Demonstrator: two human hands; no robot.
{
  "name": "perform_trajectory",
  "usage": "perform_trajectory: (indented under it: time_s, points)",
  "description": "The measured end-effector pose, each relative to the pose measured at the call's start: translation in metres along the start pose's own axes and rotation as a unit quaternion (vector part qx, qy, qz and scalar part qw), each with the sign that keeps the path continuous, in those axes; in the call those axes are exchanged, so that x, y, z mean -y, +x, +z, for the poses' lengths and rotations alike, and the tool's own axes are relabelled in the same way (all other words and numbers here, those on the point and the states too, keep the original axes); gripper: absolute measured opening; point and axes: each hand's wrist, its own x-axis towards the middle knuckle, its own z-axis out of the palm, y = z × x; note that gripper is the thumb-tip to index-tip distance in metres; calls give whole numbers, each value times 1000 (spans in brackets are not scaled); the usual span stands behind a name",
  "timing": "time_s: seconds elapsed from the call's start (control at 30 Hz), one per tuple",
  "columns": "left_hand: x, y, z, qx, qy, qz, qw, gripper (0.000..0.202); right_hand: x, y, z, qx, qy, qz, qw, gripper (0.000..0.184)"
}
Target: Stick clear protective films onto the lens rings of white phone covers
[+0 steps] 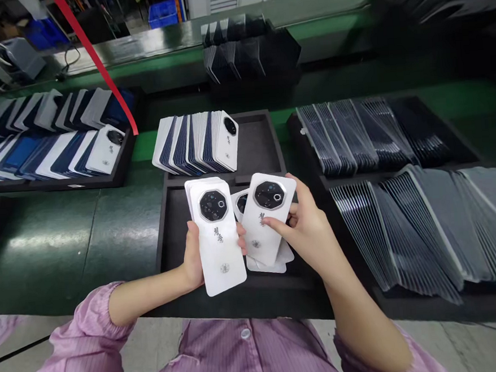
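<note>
My left hand (pixel 192 255) is wrapped around a small stack of white phone back covers (pixel 220 276), each with a black octagonal camera area and dark lettering. To its right, my right hand (pixel 313 232) pinches another white phone cover (pixel 261 253), thumb on its face, fingers behind the right edge. Both hands are over the front part of a black tray (pixel 172 228). Under the right cover lie more white covers (pixel 278 260), partly hidden. A fanned row of white and dark blue covers (pixel 192 144) stands in the tray's back part.
Another black tray (pixel 123 161) at left holds rows of white and blue covers. At right, a tray (pixel 302 171) carries rows of clear, thin plastic-looking covers (pixel 408 231). More dark panels (pixel 239 56) stand behind on the green bench (pixel 115 229). A red strip (pixel 94 58) slants across the upper left.
</note>
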Motion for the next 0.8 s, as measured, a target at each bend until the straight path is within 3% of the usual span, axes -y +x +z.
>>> perform_trajectory:
  time_s: [0.07,0.13,0.2,0.27,0.37,0.43,0.5,0.6,0.8]
  points:
    - [0,0,0,8,8,-6,1000,84,0,0,-1,46,31,2,998,88]
    - [0,0,-1,9,13,-3,1000,83,-3,-1,0,53,-11,-6,999,90]
    - [0,0,-2,7,11,1,1000,82,-8,-1,5,2,-122,-45,992,94]
    - [0,0,-3,10,7,-17,1000,83,-10,-1,9,-76,-223,-104,966,93]
    - [2,0,-6,23,15,-84,996,89,-4,-2,9,-142,-216,-184,948,78]
    - [4,1,-10,38,29,-126,991,90,4,-4,6,-106,-127,-230,959,57]
    - [8,2,-14,62,46,-163,984,88,12,-7,4,-28,-58,-287,956,36]
    - [13,4,-18,93,84,-203,971,83,16,-9,4,25,-64,-343,937,20]
    - [15,6,-18,89,155,-216,960,85,14,-9,5,38,-47,-281,958,10]
